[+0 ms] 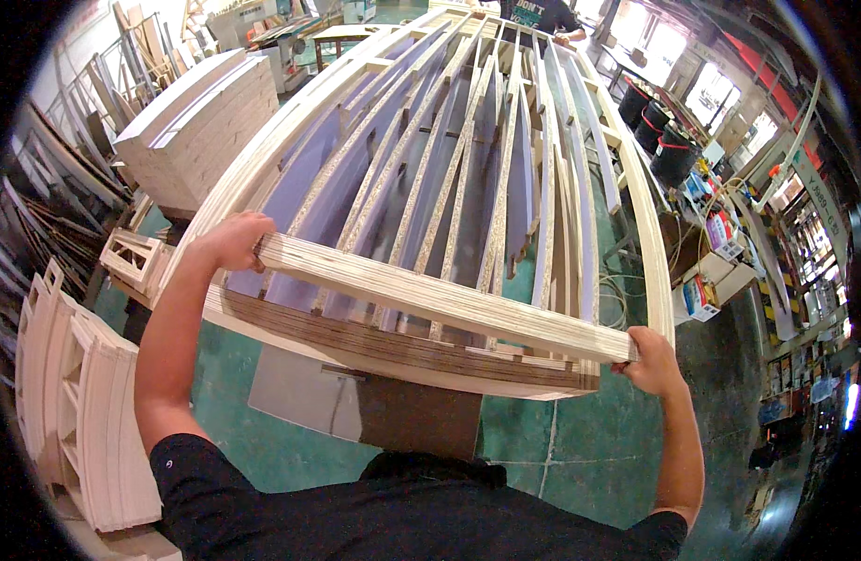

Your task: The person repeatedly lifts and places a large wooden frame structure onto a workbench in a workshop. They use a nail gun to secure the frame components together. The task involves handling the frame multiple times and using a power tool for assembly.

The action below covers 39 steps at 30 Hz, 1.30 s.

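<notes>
A long pale bundle of plywood strips [449,297], layered along its face, spans across in front of me. My left hand [238,243] is closed round its left end, and my right hand [651,361] grips its right end, slightly lower in the picture. Beneath and beyond the bundle stretches a large wooden frame [657,271] with pale outer rails. Narrow upright boards [304,178], several with purple-grey faces and speckled edges, run lengthwise inside it. A brown layered stack of strips [393,344] lies at the near end, below the bundle. Both thumbs are partly hidden.
Stacked pale boards [201,131] stand at the left, with curved wooden pieces [98,411] lower down. At the far end is another person [533,14] in a dark shirt. Black bins [673,154] and a cluttered bench [701,210] line the right. The floor [524,435] is green.
</notes>
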Tool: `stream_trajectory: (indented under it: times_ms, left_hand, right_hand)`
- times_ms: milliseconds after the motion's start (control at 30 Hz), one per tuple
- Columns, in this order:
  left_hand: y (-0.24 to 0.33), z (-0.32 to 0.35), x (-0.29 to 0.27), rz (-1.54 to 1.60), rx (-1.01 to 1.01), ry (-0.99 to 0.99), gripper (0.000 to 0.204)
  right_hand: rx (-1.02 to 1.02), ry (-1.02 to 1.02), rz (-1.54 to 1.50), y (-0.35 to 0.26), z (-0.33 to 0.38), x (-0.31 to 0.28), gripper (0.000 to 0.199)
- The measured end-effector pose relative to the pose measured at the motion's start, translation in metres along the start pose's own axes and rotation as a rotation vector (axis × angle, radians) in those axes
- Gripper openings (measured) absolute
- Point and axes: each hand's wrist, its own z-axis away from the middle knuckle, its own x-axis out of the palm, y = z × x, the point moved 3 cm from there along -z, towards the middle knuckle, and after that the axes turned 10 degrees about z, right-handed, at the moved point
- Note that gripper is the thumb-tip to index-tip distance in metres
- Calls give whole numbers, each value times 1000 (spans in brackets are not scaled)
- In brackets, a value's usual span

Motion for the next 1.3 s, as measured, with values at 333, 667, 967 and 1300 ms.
stream_trajectory:
  times_ms: [333, 667, 967, 1300]
  left_hand:
    - [-27, -17, 17, -84, 91, 18, 54]
    - [-30, -26, 44, -65, 35, -19, 50]
    - [13, -32, 30, -109, -24, -11, 56]
    - [143, -73, 9, -15, -92, 18, 61]
  right_hand:
    - [-38, 57, -30, -4, -9, 11, 49]
    - [19, -72, 54, 4, -18, 24, 52]
    - [14, 31, -6, 31, -19, -5, 62]
    - [-23, 43, -63, 165, -18, -38, 56]
